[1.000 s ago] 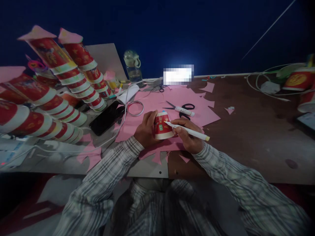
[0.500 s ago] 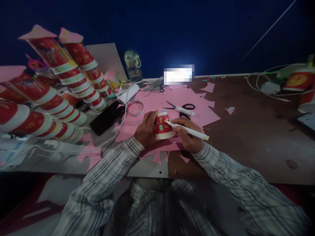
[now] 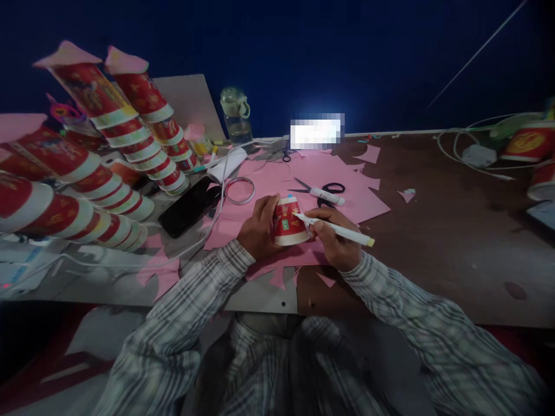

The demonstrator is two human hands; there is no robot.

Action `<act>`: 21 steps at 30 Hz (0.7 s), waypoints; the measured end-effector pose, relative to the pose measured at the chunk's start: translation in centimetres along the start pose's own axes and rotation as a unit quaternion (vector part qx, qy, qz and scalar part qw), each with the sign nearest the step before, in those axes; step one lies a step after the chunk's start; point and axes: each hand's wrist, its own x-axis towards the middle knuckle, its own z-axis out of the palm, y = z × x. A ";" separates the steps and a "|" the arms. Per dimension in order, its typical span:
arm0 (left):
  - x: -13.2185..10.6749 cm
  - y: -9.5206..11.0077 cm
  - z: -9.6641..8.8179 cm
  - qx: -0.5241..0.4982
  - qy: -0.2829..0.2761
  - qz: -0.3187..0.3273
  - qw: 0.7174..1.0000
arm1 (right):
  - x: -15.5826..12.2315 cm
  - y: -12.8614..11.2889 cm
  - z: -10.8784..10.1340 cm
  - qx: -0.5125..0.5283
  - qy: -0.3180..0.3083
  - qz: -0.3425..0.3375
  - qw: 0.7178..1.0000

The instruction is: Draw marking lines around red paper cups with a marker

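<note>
My left hand (image 3: 260,230) is closed around the left side of a red paper cup (image 3: 286,225), which is upside down with its white rim toward me. In my right hand (image 3: 336,238) is a white marker (image 3: 347,232) with a yellow end, its tip at the cup's printed side. Pink paper (image 3: 273,176) lies under both hands. Just beyond the cup are black-handled scissors (image 3: 333,188) with open blades and a white tube (image 3: 326,196) lying across them. A roll of tape (image 3: 240,190) rests behind my left hand.
Tall stacks of red cups (image 3: 125,130) with pink paper tops stand at the left. Near them are a black phone (image 3: 188,209), a white cable (image 3: 191,248) and a water bottle (image 3: 236,118). More red cups (image 3: 526,141) stand at the far right. A blurred bright patch (image 3: 316,133) is at the back.
The marker has shifted slightly to the right and its tip sits a little differently on the cup. Both hands keep their holds.
</note>
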 end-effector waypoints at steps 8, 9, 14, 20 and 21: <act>0.0 0.1 0.0 0.004 0.011 0.001 1.000 | 0.3 -0.2 0.1 -0.029 0.006 0.002 1.000; 0.0 0.1 0.0 0.002 0.007 -0.002 1.000 | 0.2 -0.2 0.1 -0.030 0.007 0.003 1.000; 0.0 0.1 0.0 0.013 0.002 -0.004 1.000 | 0.1 0.0 0.0 -0.012 0.000 0.010 1.000; 0.0 0.0 0.1 0.008 0.006 -0.007 1.000 | -0.1 0.1 -0.1 0.001 -0.001 0.021 1.000; 0.0 0.0 0.0 0.005 0.005 -0.005 1.000 | -0.1 0.1 -0.1 0.000 -0.002 0.021 1.000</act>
